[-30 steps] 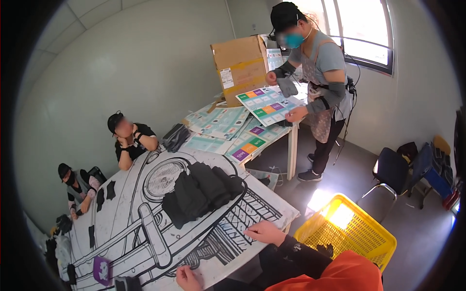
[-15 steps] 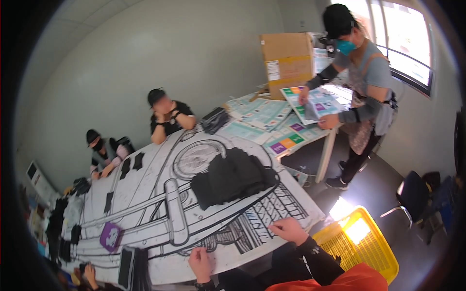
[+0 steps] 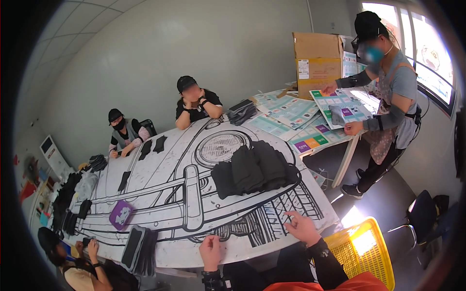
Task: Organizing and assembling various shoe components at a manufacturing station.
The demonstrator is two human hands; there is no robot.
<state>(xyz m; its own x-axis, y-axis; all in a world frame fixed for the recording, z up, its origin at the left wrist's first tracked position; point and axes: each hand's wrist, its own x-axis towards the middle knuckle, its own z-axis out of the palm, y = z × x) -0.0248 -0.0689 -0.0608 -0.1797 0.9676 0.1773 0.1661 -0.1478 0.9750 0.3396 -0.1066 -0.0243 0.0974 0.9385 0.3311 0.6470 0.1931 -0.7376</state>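
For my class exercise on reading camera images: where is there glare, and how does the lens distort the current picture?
Head view: the window is largely washed out; head view: bright light patches lie on the yellow basket and the floor; head view: the fisheye lens bows the edge of the ceiling and leaves black corners.

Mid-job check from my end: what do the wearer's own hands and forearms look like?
The left hand and right hand wear no gloves. A black band wraps the left wrist, with a small pale mark beside it. A black sleeve covers the right forearm, with small pale markings near the wrist; whether a band sits there is unclear.
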